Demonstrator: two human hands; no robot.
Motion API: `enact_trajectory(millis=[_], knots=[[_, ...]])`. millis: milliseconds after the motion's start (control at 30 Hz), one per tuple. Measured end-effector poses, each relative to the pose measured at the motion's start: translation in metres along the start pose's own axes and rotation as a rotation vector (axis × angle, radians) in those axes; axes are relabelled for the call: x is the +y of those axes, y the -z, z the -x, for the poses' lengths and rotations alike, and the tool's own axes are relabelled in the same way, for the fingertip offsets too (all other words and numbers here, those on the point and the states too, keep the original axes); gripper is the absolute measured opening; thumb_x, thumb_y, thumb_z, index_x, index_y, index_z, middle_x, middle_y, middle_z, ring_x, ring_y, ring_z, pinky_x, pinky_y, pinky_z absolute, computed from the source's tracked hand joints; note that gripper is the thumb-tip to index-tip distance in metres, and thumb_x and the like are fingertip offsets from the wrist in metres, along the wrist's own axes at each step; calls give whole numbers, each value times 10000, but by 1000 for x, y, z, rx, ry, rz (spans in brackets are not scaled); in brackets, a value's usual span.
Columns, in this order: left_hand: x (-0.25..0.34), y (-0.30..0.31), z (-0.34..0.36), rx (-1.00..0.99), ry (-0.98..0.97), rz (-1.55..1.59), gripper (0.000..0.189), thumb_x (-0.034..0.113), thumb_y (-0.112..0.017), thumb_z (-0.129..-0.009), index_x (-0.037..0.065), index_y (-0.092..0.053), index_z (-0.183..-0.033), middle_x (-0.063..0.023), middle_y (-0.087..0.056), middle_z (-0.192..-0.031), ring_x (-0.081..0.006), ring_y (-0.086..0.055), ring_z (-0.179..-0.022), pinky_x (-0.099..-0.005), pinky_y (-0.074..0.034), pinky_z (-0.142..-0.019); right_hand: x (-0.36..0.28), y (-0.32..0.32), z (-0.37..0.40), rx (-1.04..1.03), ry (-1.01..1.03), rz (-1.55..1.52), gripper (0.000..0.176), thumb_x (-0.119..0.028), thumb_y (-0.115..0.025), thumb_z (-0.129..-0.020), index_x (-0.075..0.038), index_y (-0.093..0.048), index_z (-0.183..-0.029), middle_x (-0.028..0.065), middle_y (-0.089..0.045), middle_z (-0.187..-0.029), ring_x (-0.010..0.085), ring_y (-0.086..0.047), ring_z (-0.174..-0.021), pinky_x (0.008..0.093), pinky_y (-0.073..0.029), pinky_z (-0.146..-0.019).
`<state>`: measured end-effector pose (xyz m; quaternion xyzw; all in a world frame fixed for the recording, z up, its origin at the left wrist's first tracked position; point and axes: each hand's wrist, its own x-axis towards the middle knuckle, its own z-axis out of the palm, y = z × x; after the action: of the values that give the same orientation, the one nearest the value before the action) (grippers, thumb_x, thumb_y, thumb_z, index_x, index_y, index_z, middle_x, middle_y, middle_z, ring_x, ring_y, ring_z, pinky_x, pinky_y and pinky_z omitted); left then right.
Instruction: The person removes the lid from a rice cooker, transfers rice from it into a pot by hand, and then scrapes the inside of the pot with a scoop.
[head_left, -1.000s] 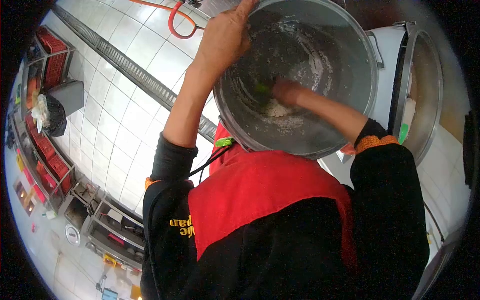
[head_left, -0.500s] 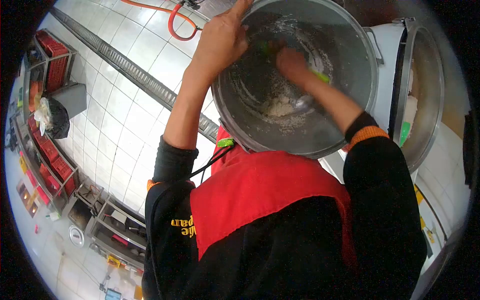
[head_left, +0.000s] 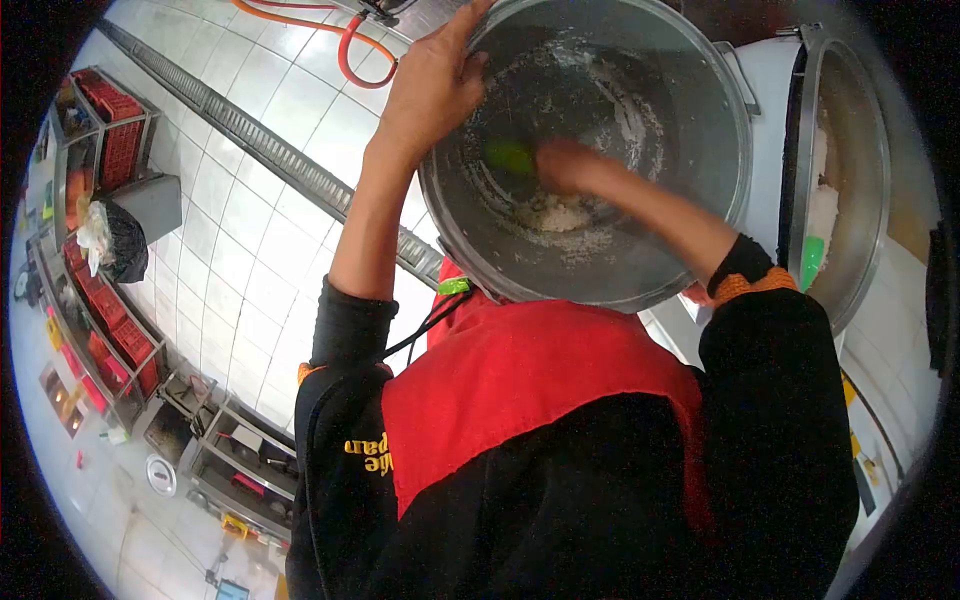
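Observation:
A large, deep metal pot (head_left: 690, 130) is tilted toward me, with whitish residue on its inside and a small pale clump (head_left: 555, 214) low in it. My left hand (head_left: 432, 95) grips the pot's upper left rim, thumb on the inner side, some fingertips cut off by the frame. Inside the pot, my right hand (head_left: 572, 167) is closed on a bright green tool (head_left: 510, 157). Motion blurs both, so the tool's exact kind does not show.
Right of the pot stands a second metal pot (head_left: 858, 180) with white contents and a green object (head_left: 812, 258) in it. An orange hose (head_left: 372, 72) hangs at top left. A floor drain grate (head_left: 250, 130) crosses the tiles, and red crates (head_left: 122, 150) stand on racks at far left.
My right hand has swept left and slightly down inside the pot with the green tool. The left hand keeps its hold on the rim.

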<state>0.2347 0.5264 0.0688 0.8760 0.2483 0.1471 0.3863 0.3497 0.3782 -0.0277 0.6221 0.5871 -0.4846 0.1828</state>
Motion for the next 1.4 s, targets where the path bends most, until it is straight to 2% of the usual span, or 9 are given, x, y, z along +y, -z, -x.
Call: enact_trajectory(millis=[167,300,367,733,800,867,967,1167,1400], knots=[[4,-2,2,15,-28,-11,542,-27,-498,-783,14,-389,-1313,-279,-505,-1212,-431,-489,-1118,-433,-403,-925,-20,13,-13,-101,127,-1190,176,-107,-506,-777,-3,-600,-884,185,-662,-732,254,-649,-592,443,-530,-573],[8,3,2,21,41,30,545,-34,-509,-772,17,-397,-1303,-276,-518,-1196,-430,-490,-1118,-432,-405,-921,-43,-22,-38,-106,324,-7,196,-185,-528,-827,-14,-592,-899,118,-602,-621,193,-597,-551,329,-486,-504],[8,4,2,27,12,34,539,-35,-508,-772,10,-400,-1298,-275,-523,-1186,-430,-494,-1112,-433,-407,-919,-35,-14,-8,-147,12,-1176,211,-227,-558,-828,-29,-613,-877,104,-599,-615,174,-584,-535,339,-461,-463],[-4,5,-4,69,-69,1,489,-34,-521,-759,-31,-442,-1241,-287,-536,-1140,-440,-504,-1076,-447,-422,-889,-16,-21,-11,-350,-89,-752,225,-260,-547,-815,-76,-641,-906,95,-647,-727,228,-606,-587,415,-490,-579],[-4,2,0,51,-33,34,500,-24,-529,-758,-31,-436,-1249,-282,-540,-1140,-438,-508,-1075,-445,-426,-892,-26,-28,-5,-14,289,-1356,264,-125,-484,-787,-20,-597,-1002,95,-634,-707,233,-600,-569,366,-479,-519],[-1,1,4,72,-81,10,512,-23,-536,-755,-29,-430,-1255,-282,-539,-1144,-437,-508,-1075,-443,-428,-890,-63,-2,12,-242,19,-232,207,-173,-497,-732,-40,-609,-619,115,-589,-596,222,-587,-546,349,-457,-489],[1,4,0,83,-99,19,534,-23,-546,-747,-27,-419,-1266,-284,-533,-1153,-435,-510,-1076,-441,-432,-886,-31,-33,-1,-348,-307,-753,251,-189,-490,-708,-50,-618,-543,151,-599,-598,265,-581,-539,400,-451,-508],[1,4,1,47,-69,-21,568,-50,-559,-728,-30,-407,-1276,-281,-534,-1154,-427,-520,-1070,-431,-437,-885,-1,-98,-63,-362,208,-181,228,-173,-491,-718,-23,-611,-595,121,-592,-578,246,-556,-497,395,-425,-472],[-7,-2,2,87,-136,48,577,-63,-562,-723,-33,-408,-1278,-280,-544,-1140,-430,-524,-1064,-420,-448,-873,-53,1,23,-303,-49,-355,240,-167,-517,-778,-15,-613,-937,127,-627,-667,227,-613,-567,380,-479,-496]])
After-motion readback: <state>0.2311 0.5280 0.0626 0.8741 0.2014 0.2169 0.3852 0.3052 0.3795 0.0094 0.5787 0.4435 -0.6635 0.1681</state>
